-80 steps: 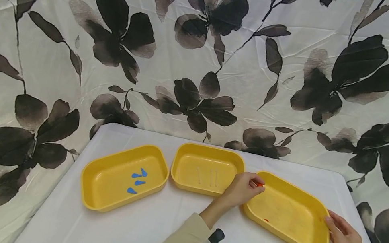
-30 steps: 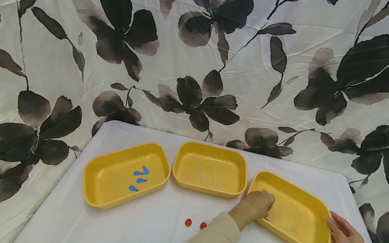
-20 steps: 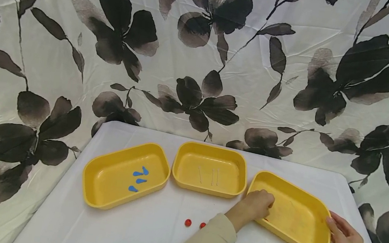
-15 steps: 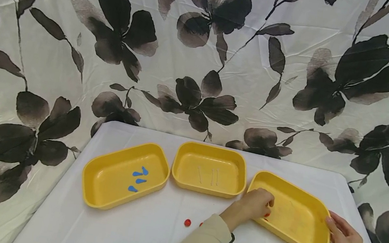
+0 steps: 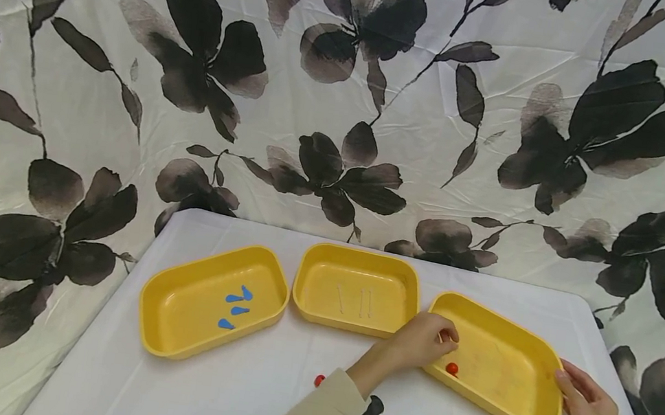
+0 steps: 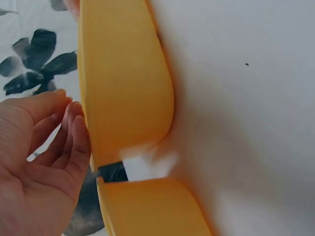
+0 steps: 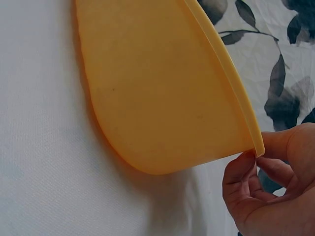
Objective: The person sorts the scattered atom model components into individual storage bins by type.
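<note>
My left hand [image 5: 423,340] is over the left end of the right-hand yellow tray [image 5: 527,370], its fingers loosely bent and thumb and fingertips close together; nothing shows between them. In the left wrist view, the same hand [image 6: 44,152] is beside the tray's outer wall. Just below the fingertips, a red bead [image 5: 452,368] lies inside the tray by the front wall, with a sliver of red beside it. At the tray's right end, my right hand [image 5: 590,412] pinches the rim between thumb and fingers, as the right wrist view also shows of this hand [image 7: 275,182].
Another red bead [image 5: 319,380] lies on the white tabletop [image 5: 172,399], partly behind my left sleeve [image 5: 313,413]. The middle yellow tray [image 5: 313,312] contains three thin pale sticks [image 5: 365,303]. Several blue drop-shaped pieces [image 5: 239,311] lie in the left yellow tray [image 5: 168,326].
My left hand brought a red bead into the right tray, reached down, then lifted away leftward, leaving a bead uncovered there. The right hand kept its grip on the rim.
</note>
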{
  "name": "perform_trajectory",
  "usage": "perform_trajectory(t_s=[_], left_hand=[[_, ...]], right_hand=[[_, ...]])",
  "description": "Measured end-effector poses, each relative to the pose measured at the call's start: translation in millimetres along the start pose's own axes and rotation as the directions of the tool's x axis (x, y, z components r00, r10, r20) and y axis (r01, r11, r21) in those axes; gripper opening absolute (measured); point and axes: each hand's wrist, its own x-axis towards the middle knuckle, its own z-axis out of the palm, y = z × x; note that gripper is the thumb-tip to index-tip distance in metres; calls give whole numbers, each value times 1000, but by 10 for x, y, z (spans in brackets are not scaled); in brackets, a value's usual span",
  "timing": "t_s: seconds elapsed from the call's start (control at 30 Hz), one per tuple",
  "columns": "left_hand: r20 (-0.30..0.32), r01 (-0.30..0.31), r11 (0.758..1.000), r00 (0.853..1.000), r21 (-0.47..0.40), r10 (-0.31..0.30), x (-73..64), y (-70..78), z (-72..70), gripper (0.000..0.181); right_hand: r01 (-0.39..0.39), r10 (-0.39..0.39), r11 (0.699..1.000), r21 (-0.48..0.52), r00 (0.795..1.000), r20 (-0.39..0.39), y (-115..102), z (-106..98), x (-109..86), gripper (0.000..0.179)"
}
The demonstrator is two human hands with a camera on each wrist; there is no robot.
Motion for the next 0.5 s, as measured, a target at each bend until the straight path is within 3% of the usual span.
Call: perform_trajectory(t_s=[0.2,0.5], left_hand=[[-45,18,994,999,-107,-23,-166,-63,-118,7],[-107,-57,989,993,-136,43,-345,-150,-255,8]], right_hand=[[7,-7,1000,-8,1000,1,-10,14,-14,66],[17,-17,1000,-18,1000,-3,6,7,-5,67]])
